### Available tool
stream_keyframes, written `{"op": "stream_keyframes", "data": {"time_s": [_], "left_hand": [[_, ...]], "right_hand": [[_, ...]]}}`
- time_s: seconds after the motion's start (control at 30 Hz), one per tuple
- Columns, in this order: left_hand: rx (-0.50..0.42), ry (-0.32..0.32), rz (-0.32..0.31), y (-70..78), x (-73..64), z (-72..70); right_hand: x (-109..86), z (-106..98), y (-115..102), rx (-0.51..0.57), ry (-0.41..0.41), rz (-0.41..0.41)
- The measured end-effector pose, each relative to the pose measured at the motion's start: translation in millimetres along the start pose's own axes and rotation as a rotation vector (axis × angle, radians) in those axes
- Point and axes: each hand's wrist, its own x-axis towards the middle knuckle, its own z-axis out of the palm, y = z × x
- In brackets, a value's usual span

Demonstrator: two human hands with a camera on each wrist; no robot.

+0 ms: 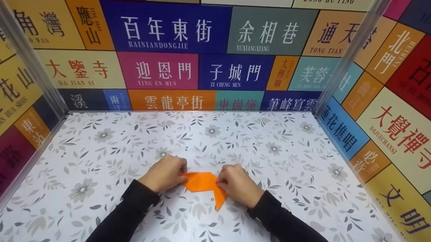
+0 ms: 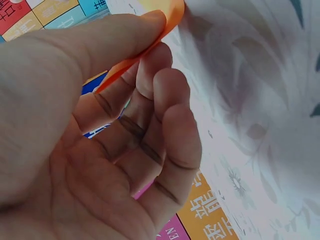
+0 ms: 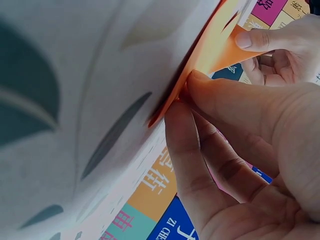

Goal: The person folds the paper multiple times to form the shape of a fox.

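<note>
A folded piece of orange paper [image 1: 200,181] lies between the two hands over the table, with a pointed flap angling down toward the person on its right side. My left hand [image 1: 168,174] pinches its left end; in the left wrist view the thumb presses the orange paper [image 2: 118,70] against the index finger while the other fingers curl below. At the right end, my right hand [image 1: 240,184] pinches the paper's edge between thumb and fingertips. The right wrist view shows that orange paper [image 3: 217,42] close along the tabletop, with the left hand [image 3: 282,50] holding its far end.
The table [image 1: 105,153] has a white cover printed with grey flowers and leaves. Upright panels with colourful Chinese street-name signs [image 1: 169,33] enclose it at the back, left and right. Black sleeves [image 1: 120,217] cover both forearms.
</note>
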Motion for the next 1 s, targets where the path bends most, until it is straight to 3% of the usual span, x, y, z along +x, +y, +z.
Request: {"op": "stream_keyframes", "data": {"time_s": [0.37, 1.0], "left_hand": [[-0.008, -0.022, 0.04, 7.6, -5.1, -4.4], [-0.085, -0.032, 0.233, 19.1, -7.7, 1.4]], "right_hand": [[0.1, 1.2, 0.8, 0.014, 0.01, -0.021], [-0.7, -1.2, 1.1, -0.002, 0.016, -0.037]]}}
